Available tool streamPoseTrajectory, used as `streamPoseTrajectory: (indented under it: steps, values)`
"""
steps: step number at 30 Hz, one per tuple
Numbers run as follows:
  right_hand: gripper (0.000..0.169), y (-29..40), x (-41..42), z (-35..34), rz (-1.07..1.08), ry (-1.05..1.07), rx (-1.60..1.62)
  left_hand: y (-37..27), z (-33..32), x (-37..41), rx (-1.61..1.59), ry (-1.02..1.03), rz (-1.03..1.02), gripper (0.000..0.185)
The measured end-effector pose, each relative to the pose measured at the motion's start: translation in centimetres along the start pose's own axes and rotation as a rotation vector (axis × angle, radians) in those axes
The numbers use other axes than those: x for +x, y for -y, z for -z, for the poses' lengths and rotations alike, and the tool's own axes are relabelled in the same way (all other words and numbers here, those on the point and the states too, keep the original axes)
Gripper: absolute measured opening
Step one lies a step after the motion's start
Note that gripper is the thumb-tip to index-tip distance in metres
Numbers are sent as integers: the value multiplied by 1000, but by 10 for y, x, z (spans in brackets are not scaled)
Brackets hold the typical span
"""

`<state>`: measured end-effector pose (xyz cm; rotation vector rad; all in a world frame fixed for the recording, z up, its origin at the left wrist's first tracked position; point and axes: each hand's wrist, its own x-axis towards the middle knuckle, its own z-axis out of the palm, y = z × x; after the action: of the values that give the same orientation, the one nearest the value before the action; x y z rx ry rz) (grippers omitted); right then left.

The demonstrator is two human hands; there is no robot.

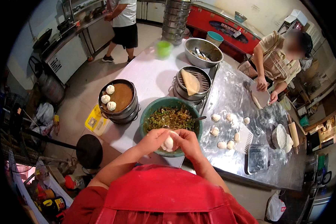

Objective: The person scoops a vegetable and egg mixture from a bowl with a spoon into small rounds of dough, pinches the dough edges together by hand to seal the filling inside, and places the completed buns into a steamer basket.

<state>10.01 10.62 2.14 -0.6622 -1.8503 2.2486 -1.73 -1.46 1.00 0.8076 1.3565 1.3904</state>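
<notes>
My left hand (154, 140) and my right hand (188, 141) pinch the top of a white dough bun (168, 143) between them. They hold it over the near side of a green basin (144, 114). Chopped vegetable filling (168, 116) lies in the basin, and a spoon handle (200, 118) sticks out over its right rim. To the left, a round metal steamer (119, 116) carries three pleated buns (111, 105) on a brown liner. What is inside the held bun is hidden by the dough and my fingers.
Dough pieces (215, 117), a clear plastic box (258, 159) and a rolling pin (293, 131) lie on the floured metal table (226, 92). A co-worker (280, 61) handles dough with a white scraper there. Another steamer (191, 84) and a steel bowl (203, 60) stand beyond the basin.
</notes>
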Motion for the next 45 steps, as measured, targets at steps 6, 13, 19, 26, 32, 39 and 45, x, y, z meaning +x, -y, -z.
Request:
streamPoseTrajectory:
  steps: [6,13,19,26,32,39,45]
  values:
    - [15,-4,19,-9,226,-135,-172,-1,5,-3,-510,194,197,32]
    - [16,-60,52,17,63,-287,-1223,-31,44,-14,-431,-63,-23,31]
    - [25,-88,59,12,-171,-194,-1356,-31,52,-19,-530,-192,-65,25]
    - [16,-82,51,21,56,-245,-1348,-33,54,-23,-609,-231,-54,23]
    - [12,-98,43,17,210,-131,-1435,-31,49,-15,-721,-242,-20,25]
    - [9,-85,29,26,141,80,-1369,-27,53,-17,-743,-250,22,26]
    - [10,-91,26,43,240,154,-992,-19,54,-13,-833,-263,-13,25]
